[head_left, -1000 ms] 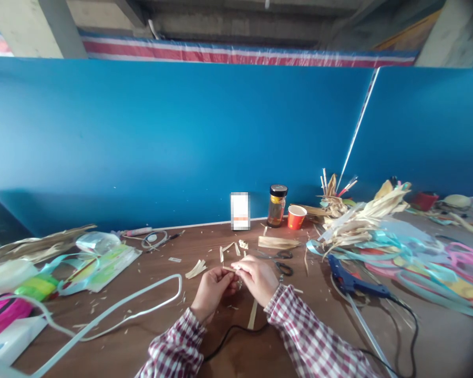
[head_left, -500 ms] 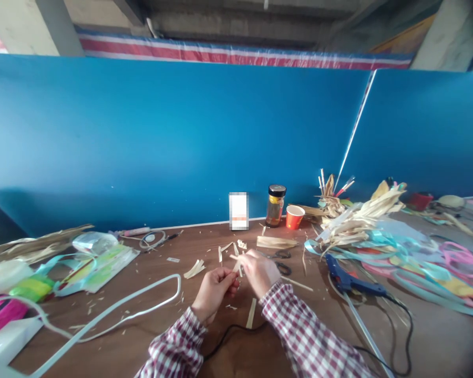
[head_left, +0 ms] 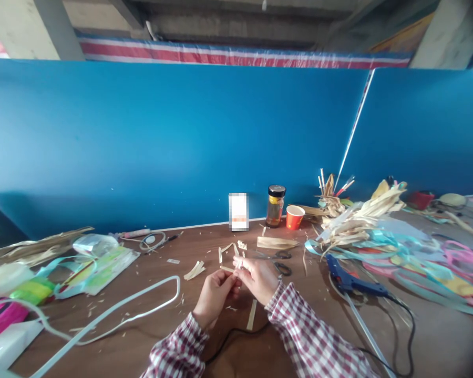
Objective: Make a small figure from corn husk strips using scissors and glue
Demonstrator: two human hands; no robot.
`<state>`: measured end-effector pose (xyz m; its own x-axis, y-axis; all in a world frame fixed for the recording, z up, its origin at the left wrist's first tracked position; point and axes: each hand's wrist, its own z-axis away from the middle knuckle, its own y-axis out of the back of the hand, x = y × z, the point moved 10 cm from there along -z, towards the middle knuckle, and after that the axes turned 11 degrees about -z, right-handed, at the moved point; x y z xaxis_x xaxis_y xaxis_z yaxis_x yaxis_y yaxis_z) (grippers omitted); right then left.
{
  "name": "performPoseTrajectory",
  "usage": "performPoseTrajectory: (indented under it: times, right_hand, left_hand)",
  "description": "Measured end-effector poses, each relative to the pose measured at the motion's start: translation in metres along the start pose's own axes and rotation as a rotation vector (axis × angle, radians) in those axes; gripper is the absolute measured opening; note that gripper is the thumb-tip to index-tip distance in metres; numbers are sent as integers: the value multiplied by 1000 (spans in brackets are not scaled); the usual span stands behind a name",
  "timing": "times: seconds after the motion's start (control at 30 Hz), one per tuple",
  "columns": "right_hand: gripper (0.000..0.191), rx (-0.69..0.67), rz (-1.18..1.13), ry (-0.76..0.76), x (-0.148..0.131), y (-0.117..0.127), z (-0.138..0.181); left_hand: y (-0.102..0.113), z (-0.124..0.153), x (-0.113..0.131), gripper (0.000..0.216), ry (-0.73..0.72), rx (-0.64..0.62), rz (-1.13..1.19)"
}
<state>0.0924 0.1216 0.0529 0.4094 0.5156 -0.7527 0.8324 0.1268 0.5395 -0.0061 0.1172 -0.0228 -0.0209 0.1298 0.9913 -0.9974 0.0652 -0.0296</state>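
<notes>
My left hand (head_left: 213,295) and my right hand (head_left: 257,278) meet over the brown table (head_left: 153,341), both pinched on a small piece made of pale straw strips (head_left: 233,266). The fingertips of both hands touch it from either side. More cut straw strips (head_left: 195,270) lie on the table just beyond the hands, and one long strip (head_left: 252,315) lies under my right wrist. Black scissors (head_left: 280,261) rest just right of my right hand.
A blue glue gun (head_left: 349,281) with a black cord lies to the right, near a heap of dried husks and coloured ribbons (head_left: 382,231). A jar (head_left: 276,206) and a red cup (head_left: 294,217) stand by the blue partition. A white bent tube (head_left: 134,310) and packets lie at left.
My right hand lifted and pulled a strip away to the right, then came back against my left hand. The straw piece stays between both hands.
</notes>
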Motion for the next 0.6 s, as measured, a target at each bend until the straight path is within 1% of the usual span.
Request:
performPoseTrajectory:
  times: [0.07,0.17,0.27,0.37,0.43,0.5,0.53,0.6]
  right_hand:
    - [30,-32,12,-15,2,-3,0]
    - [30,-55,33,-44,7,-7,1]
    - [30,-39,106,-67,9,-10,1]
    - [29,0,168,-44,8,-7,0]
    - [27,49,205,-53,17,2,-3]
    - [25,124,238,-116,35,21,-6]
    - [25,153,232,-173,47,30,-7]
    - [28,202,207,-192,59,46,-9]
  left_hand:
    - [-2,0,-3,29,3,-6,-15]
    - [-2,-1,-5,30,1,-9,-31]
    - [-1,-2,-5,30,2,-4,-51]
    - [-3,-2,-1,28,-15,-23,-66]
    - [-6,0,2,28,-24,-39,-72]
    - [-8,2,3,27,-24,-59,-62]
    - [-7,3,4,27,-27,-58,-47]
    - [-2,3,5,28,-32,-23,-7]
